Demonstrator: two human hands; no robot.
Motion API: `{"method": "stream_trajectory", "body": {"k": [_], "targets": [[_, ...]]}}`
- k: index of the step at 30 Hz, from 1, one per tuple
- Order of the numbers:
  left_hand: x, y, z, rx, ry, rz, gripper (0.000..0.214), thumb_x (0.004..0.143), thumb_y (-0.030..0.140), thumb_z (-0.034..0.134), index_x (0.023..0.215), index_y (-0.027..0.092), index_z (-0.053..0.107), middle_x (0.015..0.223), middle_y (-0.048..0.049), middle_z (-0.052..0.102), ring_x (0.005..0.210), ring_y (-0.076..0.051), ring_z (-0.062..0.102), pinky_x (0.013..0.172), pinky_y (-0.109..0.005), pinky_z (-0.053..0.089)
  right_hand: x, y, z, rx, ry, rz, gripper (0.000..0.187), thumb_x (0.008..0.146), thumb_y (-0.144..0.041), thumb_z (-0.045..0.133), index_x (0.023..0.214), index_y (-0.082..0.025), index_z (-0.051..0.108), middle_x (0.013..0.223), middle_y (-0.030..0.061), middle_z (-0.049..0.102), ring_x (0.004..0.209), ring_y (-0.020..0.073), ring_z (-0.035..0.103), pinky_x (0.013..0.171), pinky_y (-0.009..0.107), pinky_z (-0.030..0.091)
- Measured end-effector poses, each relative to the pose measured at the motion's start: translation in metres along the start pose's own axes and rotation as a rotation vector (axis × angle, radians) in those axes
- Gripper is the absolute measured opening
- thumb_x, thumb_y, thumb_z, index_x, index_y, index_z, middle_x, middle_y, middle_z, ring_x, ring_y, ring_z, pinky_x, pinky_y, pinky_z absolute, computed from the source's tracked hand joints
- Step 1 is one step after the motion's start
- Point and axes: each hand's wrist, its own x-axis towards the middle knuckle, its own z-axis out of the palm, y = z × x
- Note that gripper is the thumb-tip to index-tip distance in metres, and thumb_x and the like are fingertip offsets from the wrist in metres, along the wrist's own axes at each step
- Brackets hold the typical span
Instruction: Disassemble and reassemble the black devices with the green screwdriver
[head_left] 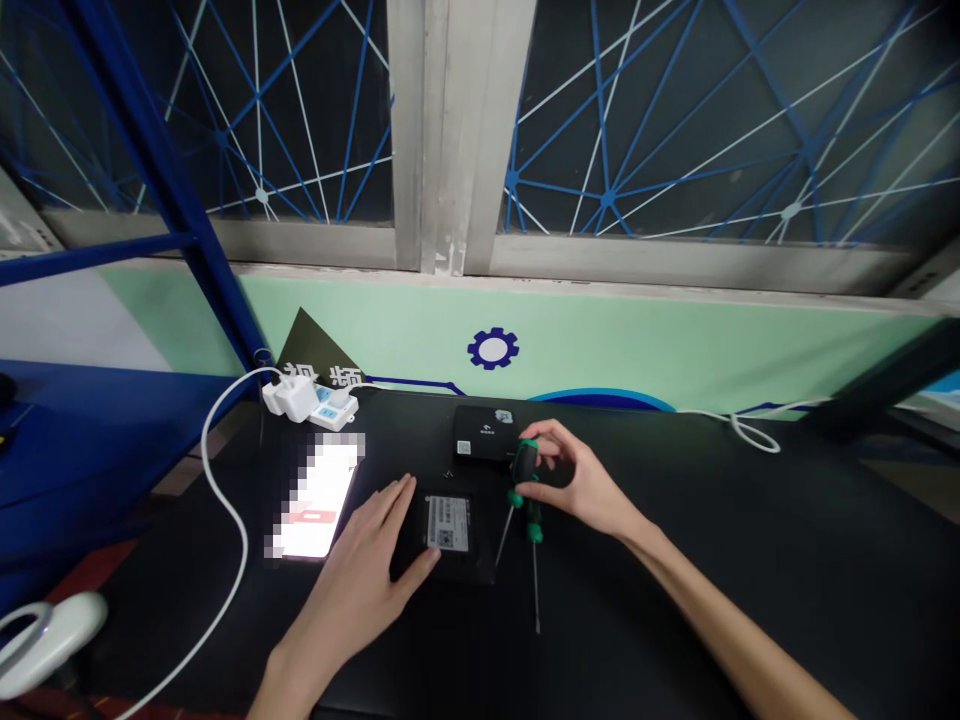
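In the head view a flat black drive [450, 524] with a white printed label lies on the black table. My left hand [360, 565] rests on its left side, fingers stretched out and thumb on the lower edge near the label. My right hand [566, 475] pinches the handle of a green and black screwdriver [517, 485]. That screwdriver's shaft slants down and left, its tip by the drive's lower right corner. Just beside it, a second green-handled screwdriver [535, 550] lies on the table. A few small dark screws [448, 474] sit above the drive.
Behind the drive stands a black box [484, 432] with a white code sticker. A lit phone [319, 497] lies left of my left hand. Farther back is a white power strip [330, 408]; its white cable [241, 540] curves down the left side, near a white scanner-like device [52, 640].
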Motion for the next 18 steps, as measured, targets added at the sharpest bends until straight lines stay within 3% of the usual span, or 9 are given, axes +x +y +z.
{"method": "stream_trajectory", "body": {"k": [3, 10, 18], "targets": [[0.002, -0.002, -0.002, -0.003, -0.014, 0.006, 0.071, 0.098, 0.057, 0.047, 0.158, 0.028, 0.022, 0.156, -0.0070, 0.043, 0.140, -0.029, 0.044, 0.107, -0.046, 0.047, 0.003, 0.003, -0.003, 0.187, 0.092, 0.034, 0.051, 0.073, -0.042, 0.081, 0.106, -0.026, 0.046, 0.072, -0.0055, 0.056, 0.058, 0.0129, 0.053, 0.054, 0.026, 0.045], [0.008, -0.006, -0.004, -0.013, 0.003, 0.001, 0.067, 0.095, 0.060, 0.051, 0.153, 0.029, 0.036, 0.147, -0.0078, 0.053, 0.132, -0.031, 0.053, 0.102, -0.048, 0.051, 0.008, 0.014, -0.001, 0.319, 0.420, 0.054, 0.057, 0.066, -0.048, 0.085, 0.094, -0.028, 0.041, 0.078, -0.0009, 0.069, 0.056, 0.0148, 0.060, 0.053, 0.028, 0.050], [0.008, -0.002, -0.003, -0.048, 0.011, -0.020, 0.063, 0.097, 0.057, 0.048, 0.152, 0.026, 0.036, 0.148, -0.0085, 0.051, 0.135, -0.029, 0.050, 0.106, -0.047, 0.049, 0.008, 0.021, 0.020, 0.268, 0.390, 0.005, 0.044, 0.073, -0.045, 0.082, 0.094, -0.025, 0.049, 0.092, 0.0065, 0.075, 0.068, 0.0178, 0.068, 0.059, 0.028, 0.053]]}}
